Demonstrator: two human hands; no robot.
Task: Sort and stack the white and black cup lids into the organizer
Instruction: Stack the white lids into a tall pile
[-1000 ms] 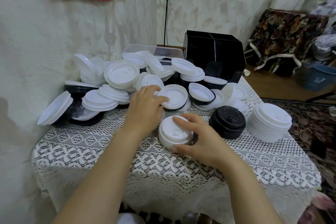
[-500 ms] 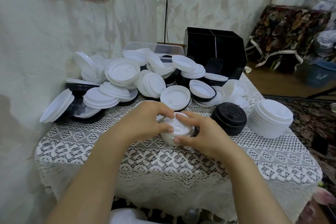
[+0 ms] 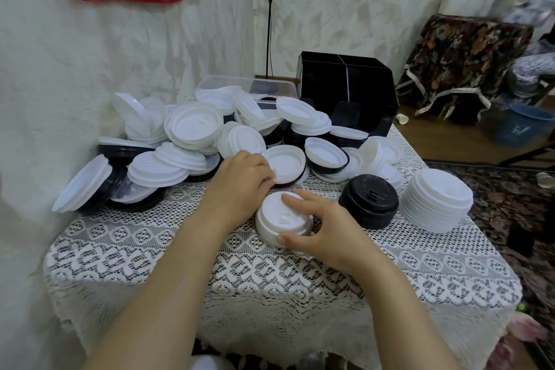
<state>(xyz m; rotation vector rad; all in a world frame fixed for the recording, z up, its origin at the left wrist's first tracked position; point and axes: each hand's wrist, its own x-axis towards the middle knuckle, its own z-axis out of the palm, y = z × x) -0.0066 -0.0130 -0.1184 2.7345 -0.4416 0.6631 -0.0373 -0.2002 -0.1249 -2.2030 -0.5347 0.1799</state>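
A short stack of white lids stands at the middle of the table. My right hand grips it, thumb at the front and fingers over the top. Just behind it, my left hand has its curled fingers on the near rim of a loose white lid at the edge of the pile. A big heap of mixed white and black lids fills the back left. To the right stand a stack of black lids and a taller white stack. The black organizer sits at the back.
A lace cloth covers the small table, which is pushed against the wall on the left. A clear plastic tub lies behind the heap. Off to the right are a blue bucket and a patterned covered seat.
My left hand has left the small white stack and reached back to the loose white lid in the pile. My right hand stays on the stack.
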